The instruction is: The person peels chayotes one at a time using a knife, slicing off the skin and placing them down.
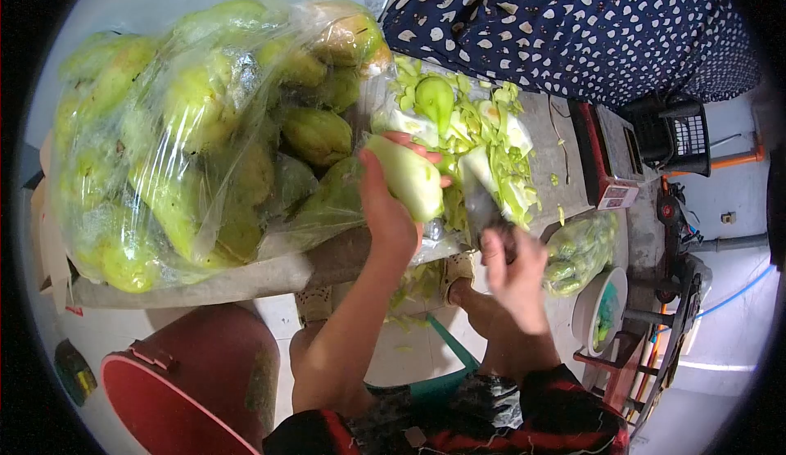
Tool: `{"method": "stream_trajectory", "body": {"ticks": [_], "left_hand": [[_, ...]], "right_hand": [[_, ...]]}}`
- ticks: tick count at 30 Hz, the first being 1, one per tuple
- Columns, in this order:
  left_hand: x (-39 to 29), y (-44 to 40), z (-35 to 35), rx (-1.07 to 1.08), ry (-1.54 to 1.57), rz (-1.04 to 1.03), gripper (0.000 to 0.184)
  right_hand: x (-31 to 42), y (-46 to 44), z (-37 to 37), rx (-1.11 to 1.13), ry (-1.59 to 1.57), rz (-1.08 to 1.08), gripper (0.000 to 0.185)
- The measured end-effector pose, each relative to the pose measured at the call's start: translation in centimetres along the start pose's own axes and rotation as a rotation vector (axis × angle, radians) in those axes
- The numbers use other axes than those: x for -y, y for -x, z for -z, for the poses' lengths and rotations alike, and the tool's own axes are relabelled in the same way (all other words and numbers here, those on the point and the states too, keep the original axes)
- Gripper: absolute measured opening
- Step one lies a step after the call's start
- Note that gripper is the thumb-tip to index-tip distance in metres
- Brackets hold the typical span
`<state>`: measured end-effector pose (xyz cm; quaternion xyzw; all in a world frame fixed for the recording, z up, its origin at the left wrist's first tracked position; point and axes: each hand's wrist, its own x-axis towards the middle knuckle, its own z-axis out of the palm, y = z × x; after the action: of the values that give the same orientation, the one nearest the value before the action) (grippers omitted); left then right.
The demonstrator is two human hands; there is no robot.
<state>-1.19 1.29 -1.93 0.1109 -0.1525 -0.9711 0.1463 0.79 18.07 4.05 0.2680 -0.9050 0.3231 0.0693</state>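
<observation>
A large fruit (pixel 407 178), pale and peeled, looks like a green papaya. My left hand (pixel 389 213) is closed around it, palm under it and fingers on its far side. My right hand (pixel 517 275), slightly blurred, grips the dark handle of a knife (pixel 483 205), whose broad blade is just right of the fruit and apart from it. Behind the hands, green peelings (pixel 503 168) are heaped on the counter, with a small-necked green fruit (pixel 435 101) among them. To the left, a clear plastic bag (pixel 213 127) bulges with several unpeeled green fruits.
A red bin (pixel 196 373) stands on the floor below the counter (pixel 221 279). At right are a red scale (pixel 607 148), a black basket (pixel 679 135), a bag of green produce (pixel 581 250) and a white bucket (pixel 602 312). Dark patterned cloth (pixel 565 25) hangs behind.
</observation>
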Motion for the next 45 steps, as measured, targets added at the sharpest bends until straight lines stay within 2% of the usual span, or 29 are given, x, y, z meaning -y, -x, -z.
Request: {"method": "stream_trajectory", "body": {"ticks": [2,3,5,9,15,21,37,45], "left_hand": [[0.0,0.0,0.0,-0.096,-0.195,-0.277,0.061],[0.0,0.1,-0.1,-0.118,-0.245,-0.35,0.062],[-0.1,0.3,-0.1,-0.105,-0.302,-0.418,0.064],[0.0,0.5,-0.4,-0.057,-0.365,-0.574,0.068],[-0.8,0.9,-0.8,0.003,-0.516,-0.712,0.066],[0.2,0.5,-0.3,0.035,-0.402,-0.746,0.064],[-0.1,1.0,-0.8,0.023,-0.489,-0.74,0.072],[1.2,0.8,-0.7,0.107,-0.321,-0.699,0.066]], "right_hand": [[0.2,0.9,-1.3,0.014,0.056,0.204,0.013],[0.5,1.2,-1.7,0.026,0.095,0.258,0.014],[0.3,1.8,-2.3,0.063,0.112,0.326,0.022],[0.9,2.0,-2.8,0.076,0.093,0.361,0.025],[1.3,2.1,-2.5,0.088,0.091,0.381,0.034],[1.3,2.3,-2.4,0.078,0.109,0.397,0.035],[1.4,2.1,-2.0,0.049,0.089,0.392,0.033],[1.0,2.3,-2.4,0.038,0.117,0.364,0.029]]}}
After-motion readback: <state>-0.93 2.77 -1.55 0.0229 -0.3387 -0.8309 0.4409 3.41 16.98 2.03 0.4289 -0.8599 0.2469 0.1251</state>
